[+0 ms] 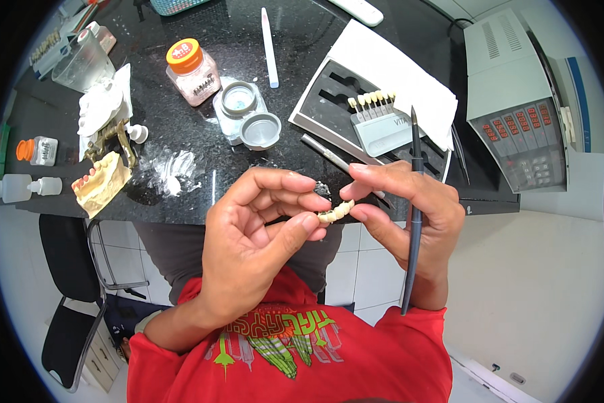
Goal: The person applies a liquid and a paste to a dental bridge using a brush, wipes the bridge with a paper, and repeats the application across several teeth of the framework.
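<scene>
Both hands are raised just past the near edge of the black worktop (261, 101), over the lap. The left hand (248, 248) and right hand (409, 215) together grip a small curved row of pale dental teeth (335, 211): left thumb and forefinger closed on its left end, right thumb and forefinger closed on its right end. The right hand also carries a slim dark brush (414, 201), held upright against the palm, its tip pointing to the far side.

Open room lies to the right, over the pale floor. On the worktop, near the left edge, a plaster jaw model (100, 183) sits beside spilled white powder (171, 171). Further off stand an orange-capped jar (192, 70) and two small open dishes (248, 115). A tooth shade guide (376, 114) lies in its tray just beyond the right hand. A grey machine (517, 101) occupies the far right.
</scene>
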Demonstrator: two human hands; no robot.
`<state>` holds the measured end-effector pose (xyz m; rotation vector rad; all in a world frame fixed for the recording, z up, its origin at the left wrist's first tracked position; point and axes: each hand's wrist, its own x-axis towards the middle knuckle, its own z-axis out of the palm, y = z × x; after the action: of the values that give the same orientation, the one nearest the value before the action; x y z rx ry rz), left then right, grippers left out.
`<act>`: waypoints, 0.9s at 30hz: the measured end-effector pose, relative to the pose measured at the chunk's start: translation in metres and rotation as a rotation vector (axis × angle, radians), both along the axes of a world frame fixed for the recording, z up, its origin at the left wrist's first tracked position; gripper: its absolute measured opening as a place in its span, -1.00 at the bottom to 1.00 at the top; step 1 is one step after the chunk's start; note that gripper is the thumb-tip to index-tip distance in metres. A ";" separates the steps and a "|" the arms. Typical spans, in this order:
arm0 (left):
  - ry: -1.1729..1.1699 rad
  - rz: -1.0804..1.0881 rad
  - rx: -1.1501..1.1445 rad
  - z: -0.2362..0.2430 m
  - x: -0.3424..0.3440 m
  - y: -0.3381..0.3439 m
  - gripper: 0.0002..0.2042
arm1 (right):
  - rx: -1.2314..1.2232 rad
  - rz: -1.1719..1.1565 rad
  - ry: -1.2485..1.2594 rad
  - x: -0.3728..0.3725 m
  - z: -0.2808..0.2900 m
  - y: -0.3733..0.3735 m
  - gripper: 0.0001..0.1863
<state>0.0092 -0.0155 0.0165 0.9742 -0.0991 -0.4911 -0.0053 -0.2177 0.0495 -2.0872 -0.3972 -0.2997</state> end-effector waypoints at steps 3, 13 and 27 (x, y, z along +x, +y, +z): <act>0.011 -0.005 -0.005 0.000 0.001 0.000 -0.72 | 0.018 -0.014 0.010 -0.002 0.000 0.001 -0.57; 0.193 -0.046 -0.179 0.002 -0.001 0.001 -0.63 | 0.098 -0.005 -0.032 -0.004 -0.001 0.008 -0.52; 0.171 0.013 -0.327 -0.010 -0.009 -0.011 -0.64 | 0.071 0.060 -0.194 -0.002 -0.010 0.007 -0.52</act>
<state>0.0003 -0.0262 0.0065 0.6106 -0.0180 -0.5252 -0.0071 -0.2104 0.0398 -1.9797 -0.5559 -0.4754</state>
